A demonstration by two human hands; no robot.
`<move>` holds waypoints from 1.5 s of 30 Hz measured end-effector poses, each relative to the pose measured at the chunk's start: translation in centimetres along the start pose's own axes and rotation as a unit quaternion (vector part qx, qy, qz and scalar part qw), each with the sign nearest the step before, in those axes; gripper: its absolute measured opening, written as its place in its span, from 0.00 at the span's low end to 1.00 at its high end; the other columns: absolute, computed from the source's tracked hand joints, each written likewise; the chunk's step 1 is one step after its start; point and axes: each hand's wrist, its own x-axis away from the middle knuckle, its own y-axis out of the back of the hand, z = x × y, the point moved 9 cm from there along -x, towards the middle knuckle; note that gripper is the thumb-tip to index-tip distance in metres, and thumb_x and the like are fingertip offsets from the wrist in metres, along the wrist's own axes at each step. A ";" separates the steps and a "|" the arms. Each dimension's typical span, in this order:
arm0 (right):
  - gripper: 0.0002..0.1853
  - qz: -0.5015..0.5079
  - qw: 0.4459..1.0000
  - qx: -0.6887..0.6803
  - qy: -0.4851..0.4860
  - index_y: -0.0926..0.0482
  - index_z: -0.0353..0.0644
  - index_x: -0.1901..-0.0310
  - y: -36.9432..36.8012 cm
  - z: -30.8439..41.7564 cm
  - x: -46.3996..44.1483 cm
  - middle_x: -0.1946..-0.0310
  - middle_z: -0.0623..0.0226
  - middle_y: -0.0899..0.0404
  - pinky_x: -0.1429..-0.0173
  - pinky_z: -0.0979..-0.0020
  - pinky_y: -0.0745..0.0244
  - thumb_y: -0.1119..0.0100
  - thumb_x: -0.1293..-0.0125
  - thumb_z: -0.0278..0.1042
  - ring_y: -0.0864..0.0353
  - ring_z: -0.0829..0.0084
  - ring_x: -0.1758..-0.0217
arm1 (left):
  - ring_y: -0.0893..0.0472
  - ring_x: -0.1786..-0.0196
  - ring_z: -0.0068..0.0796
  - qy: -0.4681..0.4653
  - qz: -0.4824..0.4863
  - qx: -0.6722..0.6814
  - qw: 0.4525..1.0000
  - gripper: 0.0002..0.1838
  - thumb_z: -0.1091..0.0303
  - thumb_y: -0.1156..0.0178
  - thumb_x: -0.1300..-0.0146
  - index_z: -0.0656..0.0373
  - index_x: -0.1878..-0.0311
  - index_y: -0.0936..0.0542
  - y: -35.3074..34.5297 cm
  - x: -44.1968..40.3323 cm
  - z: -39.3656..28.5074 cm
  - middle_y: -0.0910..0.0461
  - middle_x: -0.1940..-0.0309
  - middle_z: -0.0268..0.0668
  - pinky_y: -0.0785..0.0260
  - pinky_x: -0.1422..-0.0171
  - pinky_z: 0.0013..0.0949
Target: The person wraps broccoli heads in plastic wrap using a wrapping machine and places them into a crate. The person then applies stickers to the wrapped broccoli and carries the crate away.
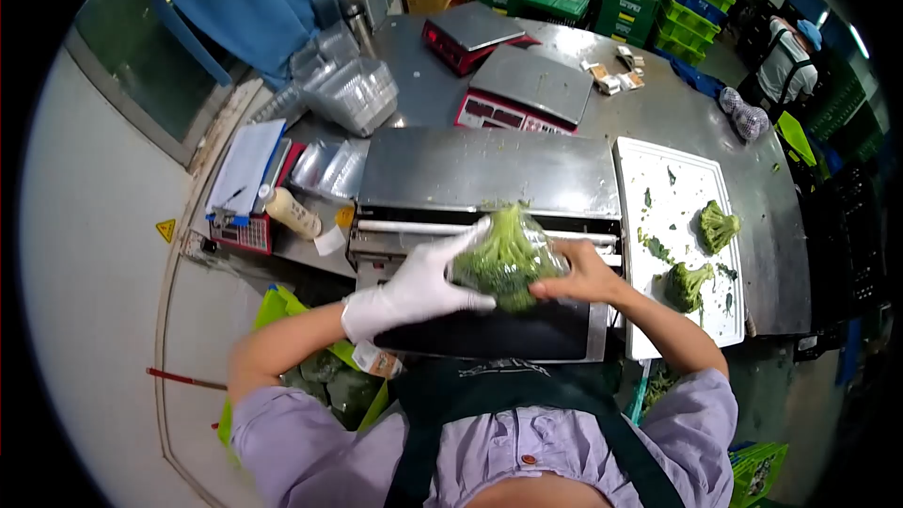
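A head of broccoli [508, 259] in clear plastic film is held between my two hands, its stem toward the far side and its florets toward me. My left hand [423, 282], in a white glove, grips it from the left. My bare right hand [585, 273] closes on its right side. Below and behind it is a wrapping machine [489, 169] with a metal top, a white roller [414, 227] and a dark flat plate [499, 334] nearest me.
On the right, a white cutting board [649, 310] carries two unwrapped broccoli heads [718, 228] and scraps. Scales [531, 85] stand at the back. Plastic trays [353, 94], a bottle [292, 213] and a clipboard [246, 169] are on the left. A green crate [273, 306] sits low left. Another person [785, 61] is far right.
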 end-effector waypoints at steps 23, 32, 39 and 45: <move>0.13 -0.184 0.977 0.099 -0.038 0.22 0.31 0.65 -6.0 -1.3 12.5 0.67 0.53 0.19 0.64 0.67 0.24 0.32 0.47 0.31 0.19 0.59 0.69 | 0.20 0.57 0.34 0.510 0.099 0.488 0.702 0.37 0.37 0.67 0.32 0.61 0.35 0.39 -10.6 19.2 4.8 0.29 0.44 0.46 0.26 0.53 0.32; 0.26 -0.256 0.943 -0.181 -0.114 0.42 0.42 0.84 -5.7 -4.1 11.4 0.86 0.79 0.42 0.78 0.78 0.54 0.38 0.38 0.41 0.48 0.87 0.80 | 0.36 0.86 0.15 0.506 -0.133 0.240 0.818 0.26 0.52 0.51 0.31 0.62 0.79 0.25 -7.1 20.8 6.8 0.33 0.89 0.28 0.44 0.79 0.23; 0.28 -0.430 0.875 -0.093 -0.200 0.45 0.45 0.88 -1.2 -11.8 15.3 0.88 0.81 0.46 0.78 0.77 0.59 0.42 0.34 0.38 0.52 0.87 0.81 | 0.28 0.81 0.45 0.301 -0.224 -0.173 0.910 0.16 0.66 0.40 0.39 0.63 0.81 0.27 -2.7 21.8 8.9 0.30 0.85 0.46 0.38 0.77 0.38; 0.22 -0.406 0.884 0.140 -0.187 0.36 0.38 0.87 -2.9 -14.6 15.3 0.92 0.64 0.40 0.83 0.68 0.48 0.42 0.37 0.31 0.43 0.76 0.88 | 0.30 0.85 0.28 0.115 -0.171 -0.378 0.902 0.02 0.71 0.39 0.46 0.51 0.69 0.20 -5.1 18.3 8.2 0.36 0.85 0.31 0.39 0.82 0.32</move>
